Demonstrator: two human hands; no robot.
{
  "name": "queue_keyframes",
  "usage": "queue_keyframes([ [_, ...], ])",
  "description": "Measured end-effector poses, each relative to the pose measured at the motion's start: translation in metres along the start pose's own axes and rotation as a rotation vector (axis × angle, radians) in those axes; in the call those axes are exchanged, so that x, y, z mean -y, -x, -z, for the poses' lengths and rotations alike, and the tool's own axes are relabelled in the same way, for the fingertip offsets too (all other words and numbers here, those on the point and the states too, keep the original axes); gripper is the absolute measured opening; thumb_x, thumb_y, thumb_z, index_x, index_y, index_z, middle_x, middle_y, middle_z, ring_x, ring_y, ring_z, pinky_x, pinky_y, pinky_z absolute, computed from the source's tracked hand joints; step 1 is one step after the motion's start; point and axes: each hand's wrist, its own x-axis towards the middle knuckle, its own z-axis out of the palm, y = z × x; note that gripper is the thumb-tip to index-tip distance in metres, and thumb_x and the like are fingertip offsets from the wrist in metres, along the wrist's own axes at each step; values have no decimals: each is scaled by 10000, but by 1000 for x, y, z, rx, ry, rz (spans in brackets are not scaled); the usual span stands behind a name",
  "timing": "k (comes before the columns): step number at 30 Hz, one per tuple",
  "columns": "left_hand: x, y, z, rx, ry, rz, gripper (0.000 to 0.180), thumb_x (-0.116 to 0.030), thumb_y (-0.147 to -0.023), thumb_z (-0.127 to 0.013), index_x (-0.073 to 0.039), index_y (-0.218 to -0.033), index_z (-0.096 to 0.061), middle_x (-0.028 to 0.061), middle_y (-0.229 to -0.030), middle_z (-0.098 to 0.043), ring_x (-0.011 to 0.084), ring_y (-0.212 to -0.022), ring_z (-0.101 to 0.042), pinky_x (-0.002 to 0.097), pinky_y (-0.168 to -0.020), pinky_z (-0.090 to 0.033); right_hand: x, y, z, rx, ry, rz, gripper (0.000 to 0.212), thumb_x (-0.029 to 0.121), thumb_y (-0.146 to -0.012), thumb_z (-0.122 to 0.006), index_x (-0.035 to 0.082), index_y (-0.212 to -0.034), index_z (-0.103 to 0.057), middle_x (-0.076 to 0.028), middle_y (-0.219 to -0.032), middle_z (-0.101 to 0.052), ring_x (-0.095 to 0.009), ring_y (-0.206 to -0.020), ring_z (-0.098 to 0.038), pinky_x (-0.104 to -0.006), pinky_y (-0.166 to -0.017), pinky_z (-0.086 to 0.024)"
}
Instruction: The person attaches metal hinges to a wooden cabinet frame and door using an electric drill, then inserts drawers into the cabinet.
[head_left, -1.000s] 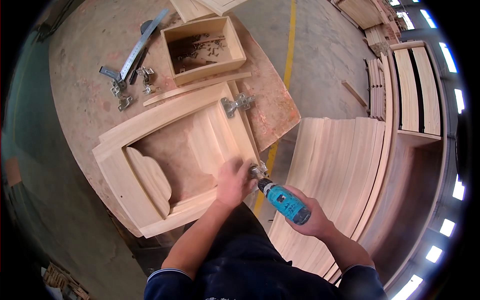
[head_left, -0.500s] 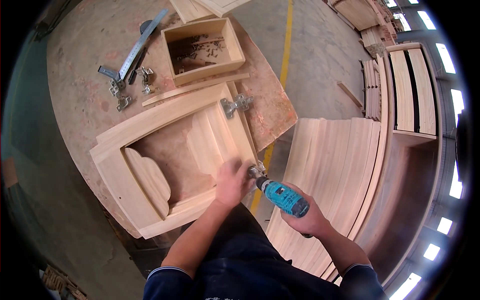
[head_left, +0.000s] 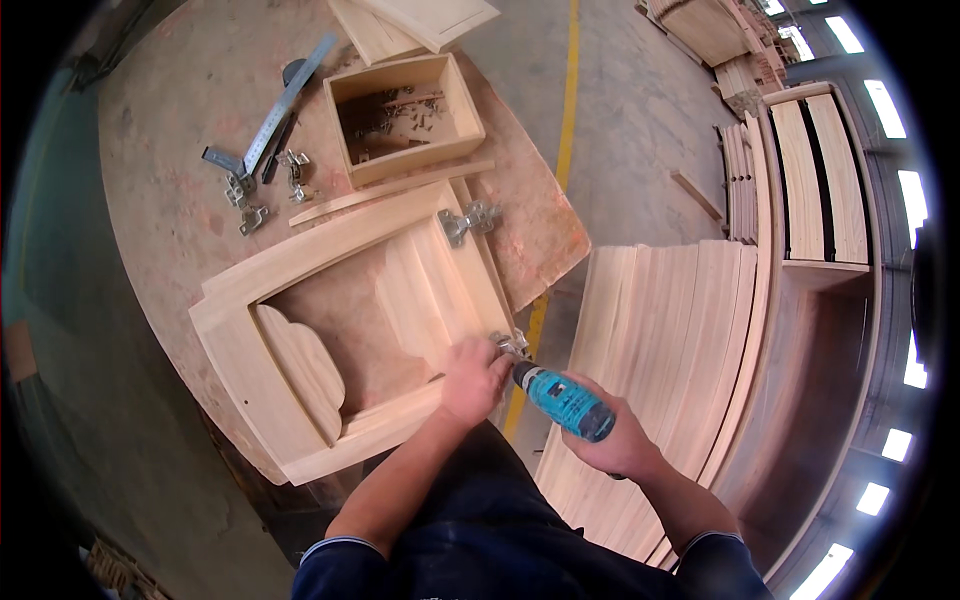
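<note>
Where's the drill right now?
Head view, right of centre: the teal drill is in the right hand, its nose beside the metal hinge next to the left hand.

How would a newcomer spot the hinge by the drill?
Find the workbench, then the wooden frame on it. Follow the frame's right edge down to a metal hinge beside the left hand. Unlike the other hinge farther up that edge, it has the teal drill pointed at it.
</note>
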Motion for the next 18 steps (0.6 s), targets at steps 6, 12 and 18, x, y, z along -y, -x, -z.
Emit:
queue_keyframes([
  [6, -3, -1, -6, 97, -8, 5, 144, -198, -830, -707, -113, -946, -719, 67, -929, -593, 296, -942, -571, 424, -825, -439, 4, 14, 18, 11, -19, -88, 682, 15, -819, -756, 64, -1461, -531, -127, -1183, -715, -119, -1104, -638, -311, -974, -499],
  [12, -15, -11, 11, -87, 258, 87, 129, -22, -839, -732, -68, -923, -647, 96, -974, -612, 316, -932, -584, 431, -802, -486, 1, -8, 64, -185, 218, 346, 717, 27, -807, -773, 27, -1470, -501, -185, -1239, -706, -287, -1164, -693, -347, -1001, -508],
  [18, -8, -22, 25, -215, 988, 860, 75, -23, -1070, -483, -2, -1079, -554, 52, -951, -619, 109, -737, -604, 246, -678, -516, -41, -162, 73, -201, 598, 440, 952, -27, -741, -731, 72, -1586, -305, -205, -1374, -535, -408, -1272, -545, -463, -1075, -445],
])
